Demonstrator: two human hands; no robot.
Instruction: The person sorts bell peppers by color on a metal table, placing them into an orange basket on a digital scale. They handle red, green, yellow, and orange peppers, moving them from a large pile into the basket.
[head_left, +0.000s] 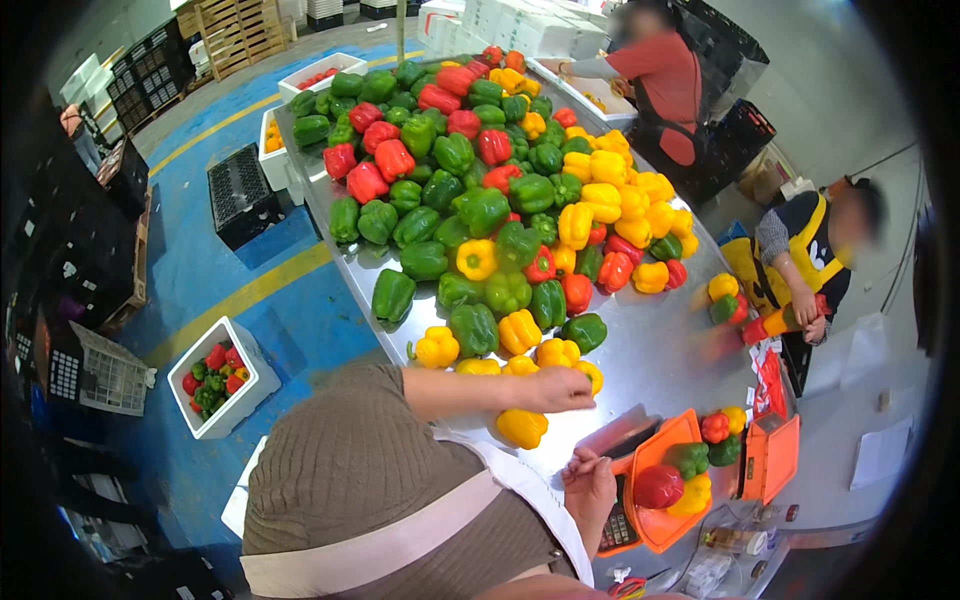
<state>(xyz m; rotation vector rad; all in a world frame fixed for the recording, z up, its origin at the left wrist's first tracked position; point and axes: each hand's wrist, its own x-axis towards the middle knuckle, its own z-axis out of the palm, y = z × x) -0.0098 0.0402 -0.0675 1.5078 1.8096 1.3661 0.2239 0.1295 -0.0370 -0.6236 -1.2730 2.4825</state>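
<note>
My left hand (559, 390) reaches across the near end of a steel table (637, 337), its fingertips low beside a partly covered yellow bell pepper (592, 377). Whether it grips anything is unclear. Another yellow bell pepper (523, 428) lies just below that wrist. My right hand (590, 480) has curled fingers at the left corner of an orange scoop-shaped pan (655, 531) on a scale with a keypad (618, 529); its grip cannot be made out. In the pan are a red pepper (658, 486), a green pepper (687, 459) and a yellow pepper (689, 496).
A big heap of mixed peppers (480, 210) covers much of the table. A second orange pan (771, 457) and small pepper group (724, 454) stand right. One person (667, 90) bends over a white box; another (799, 262) holds packed peppers. A white foam box (259, 390) sits on the floor.
</note>
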